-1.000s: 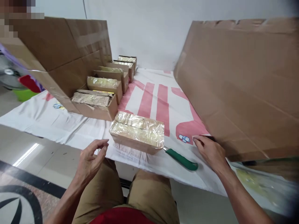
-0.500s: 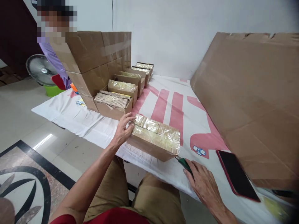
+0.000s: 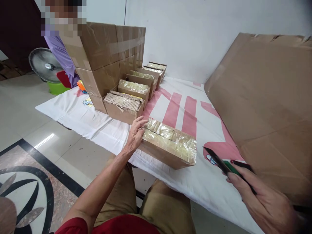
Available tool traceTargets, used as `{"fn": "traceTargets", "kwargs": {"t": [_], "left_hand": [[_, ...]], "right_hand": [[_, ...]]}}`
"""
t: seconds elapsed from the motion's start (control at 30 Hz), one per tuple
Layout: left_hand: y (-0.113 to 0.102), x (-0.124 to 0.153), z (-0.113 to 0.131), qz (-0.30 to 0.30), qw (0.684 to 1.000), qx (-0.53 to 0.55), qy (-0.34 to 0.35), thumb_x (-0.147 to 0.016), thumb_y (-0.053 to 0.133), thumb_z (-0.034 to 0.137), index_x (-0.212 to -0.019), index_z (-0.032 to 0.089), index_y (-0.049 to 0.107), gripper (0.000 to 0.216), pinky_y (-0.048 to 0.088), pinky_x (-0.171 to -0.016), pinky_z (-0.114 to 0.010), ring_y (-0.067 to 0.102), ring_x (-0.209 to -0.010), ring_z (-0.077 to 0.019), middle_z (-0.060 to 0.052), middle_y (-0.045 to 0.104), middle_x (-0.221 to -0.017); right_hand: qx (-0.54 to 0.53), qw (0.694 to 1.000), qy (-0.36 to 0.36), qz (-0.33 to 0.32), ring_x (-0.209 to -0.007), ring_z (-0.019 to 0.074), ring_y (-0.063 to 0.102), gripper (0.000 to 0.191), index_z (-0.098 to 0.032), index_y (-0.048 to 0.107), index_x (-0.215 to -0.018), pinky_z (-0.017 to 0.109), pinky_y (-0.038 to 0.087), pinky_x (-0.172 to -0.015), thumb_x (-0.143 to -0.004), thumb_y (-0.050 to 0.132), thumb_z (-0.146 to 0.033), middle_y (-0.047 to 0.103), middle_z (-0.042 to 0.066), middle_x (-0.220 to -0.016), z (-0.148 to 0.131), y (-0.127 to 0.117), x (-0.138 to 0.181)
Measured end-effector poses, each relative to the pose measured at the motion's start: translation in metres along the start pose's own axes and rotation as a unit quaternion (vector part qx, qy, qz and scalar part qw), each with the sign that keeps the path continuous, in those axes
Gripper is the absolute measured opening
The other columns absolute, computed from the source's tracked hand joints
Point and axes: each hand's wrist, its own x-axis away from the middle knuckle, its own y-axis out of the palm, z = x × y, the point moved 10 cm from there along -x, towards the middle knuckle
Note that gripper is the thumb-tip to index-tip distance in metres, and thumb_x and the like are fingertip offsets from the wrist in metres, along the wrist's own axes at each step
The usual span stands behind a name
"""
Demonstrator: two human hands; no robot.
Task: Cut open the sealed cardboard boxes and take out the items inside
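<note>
My left hand (image 3: 136,135) grips the near left corner of a long narrow cardboard box (image 3: 161,154), its fingers bent over the end. Shiny clear tape or film, crinkled and yellowish, covers the box's top; what lies beneath cannot be made out. To the right of the box, my right hand (image 3: 262,198) is closed around the green handle of a utility knife (image 3: 225,165). The dark blade is extended, points up and left, and stays apart from the box. Under the right hand, a phone (image 3: 241,164) is mostly hidden.
Several similar boxes (image 3: 134,86) line the table's left side, beside stacked cartons (image 3: 102,55). A large cardboard sheet (image 3: 268,107) leans on the right. The white and pink cloth (image 3: 180,100) covers the table. Another person (image 3: 57,45) stands beyond the cartons, near a fan (image 3: 45,65).
My right hand has lifted the knife away from the box's near right corner, moving right and turning the blade upward. The left hand keeps its hold on the box. The view has shifted slightly.
</note>
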Motion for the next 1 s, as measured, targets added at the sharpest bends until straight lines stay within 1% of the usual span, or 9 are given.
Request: {"fn": "traceTargets", "kwargs": {"t": [0.07, 0.13, 0.2, 0.27, 0.43, 0.67, 0.8, 0.9, 1.0], "left_hand": [[0.003, -0.003, 0.0, -0.029, 0.999, -0.026, -0.003, -0.079, 0.055, 0.018, -0.107, 0.02, 0.078, 0.036, 0.036, -0.123, -0.051, 0.048, -0.144, -0.0305, -0.01, 0.058, -0.146], [0.004, -0.003, -0.003, -0.043, 0.998, -0.03, -0.022, -0.078, 0.052, 0.019, -0.106, 0.019, 0.079, 0.038, 0.035, -0.123, -0.052, 0.049, -0.143, -0.031, -0.011, 0.06, -0.146], [0.005, -0.001, -0.007, -0.041, 0.998, -0.019, -0.038, -0.079, 0.049, 0.02, -0.109, 0.018, 0.078, 0.042, 0.035, -0.124, -0.051, 0.05, -0.143, -0.0306, -0.011, 0.062, -0.146], [0.007, 0.001, -0.009, -0.031, 0.999, -0.004, -0.043, -0.079, 0.046, 0.02, -0.113, 0.017, 0.078, 0.046, 0.035, -0.124, -0.05, 0.05, -0.144, -0.0301, -0.01, 0.063, -0.145], [0.009, 0.005, -0.011, -0.001, 0.999, 0.024, -0.047, -0.076, 0.045, 0.02, -0.116, 0.016, 0.077, 0.051, 0.036, -0.124, -0.049, 0.052, -0.142, -0.0298, -0.01, 0.064, -0.145], [0.008, 0.006, -0.012, 0.007, 0.998, 0.023, -0.051, -0.079, 0.046, 0.02, -0.118, 0.016, 0.077, 0.05, 0.036, -0.124, -0.049, 0.053, -0.141, -0.0292, -0.011, 0.066, -0.142], [0.007, 0.007, -0.01, 0.021, 0.998, 0.031, -0.043, -0.078, 0.046, 0.019, -0.117, 0.014, 0.077, 0.05, 0.038, -0.123, -0.047, 0.056, -0.139, -0.0287, -0.012, 0.069, -0.139], [0.007, 0.007, -0.009, 0.022, 0.999, 0.032, -0.038, -0.078, 0.046, 0.017, -0.117, 0.015, 0.077, 0.05, 0.04, -0.122, -0.046, 0.058, -0.137, -0.0275, -0.01, 0.07, -0.138], [0.006, 0.007, -0.01, 0.02, 0.999, 0.024, -0.043, -0.078, 0.045, 0.017, -0.116, 0.016, 0.077, 0.05, 0.04, -0.122, -0.044, 0.058, -0.136, -0.0266, -0.008, 0.071, -0.137]], "right_hand": [[-0.011, 0.996, -0.084, -0.034, -0.079, 0.0255, 0.075, 0.036, -0.025, 0.073, -0.11, 0.036, 0.058, -0.071, -0.098, 0.05, -0.05, 0.08, 0.006, -0.097, -0.056, 0.01, -0.024], [-0.004, 0.986, -0.158, -0.055, -0.086, 0.0241, 0.075, 0.036, -0.024, 0.072, -0.113, 0.034, 0.057, -0.073, -0.102, 0.045, -0.045, 0.08, 0.006, -0.101, -0.101, 0.027, -0.042], [0.033, 0.974, -0.214, -0.063, -0.088, 0.024, 0.075, 0.037, -0.022, 0.07, -0.114, 0.033, 0.055, -0.07, -0.104, 0.04, -0.04, 0.08, 0.006, -0.104, -0.131, 0.046, -0.056], [0.081, 0.964, -0.247, -0.063, -0.09, 0.0245, 0.075, 0.037, -0.02, 0.07, -0.116, 0.033, 0.052, -0.067, -0.105, 0.038, -0.035, 0.079, 0.007, -0.108, -0.149, 0.064, -0.068], [0.17, 0.948, -0.255, -0.089, -0.087, 0.0235, 0.073, 0.029, -0.018, 0.071, -0.109, 0.031, 0.048, -0.067, -0.104, 0.044, -0.026, 0.079, 0.007, -0.105, -0.171, 0.095, -0.088], [0.272, 0.925, -0.222, -0.146, -0.088, 0.024, 0.072, 0.024, -0.018, 0.07, -0.105, 0.03, 0.042, -0.065, -0.104, 0.049, -0.028, 0.078, 0.008, -0.098, -0.18, 0.119, -0.095], [0.326, 0.903, -0.207, -0.19, -0.095, 0.0268, 0.073, 0.027, -0.016, 0.07, -0.108, 0.032, 0.043, -0.067, -0.105, 0.046, -0.03, 0.077, 0.012, -0.103, -0.181, 0.125, -0.096], [0.348, 0.884, -0.195, -0.243, -0.092, 0.0278, 0.074, 0.03, -0.017, 0.07, -0.113, 0.033, 0.044, -0.065, -0.105, 0.043, -0.029, 0.077, 0.012, -0.104, -0.185, 0.124, -0.1], [0.37, 0.859, -0.201, -0.291, -0.085, 0.0299, 0.074, 0.029, -0.017, 0.074, -0.103, 0.034, 0.044, -0.061, -0.101, 0.047, -0.024, 0.077, 0.014, -0.098, -0.19, 0.119, -0.106]]}}
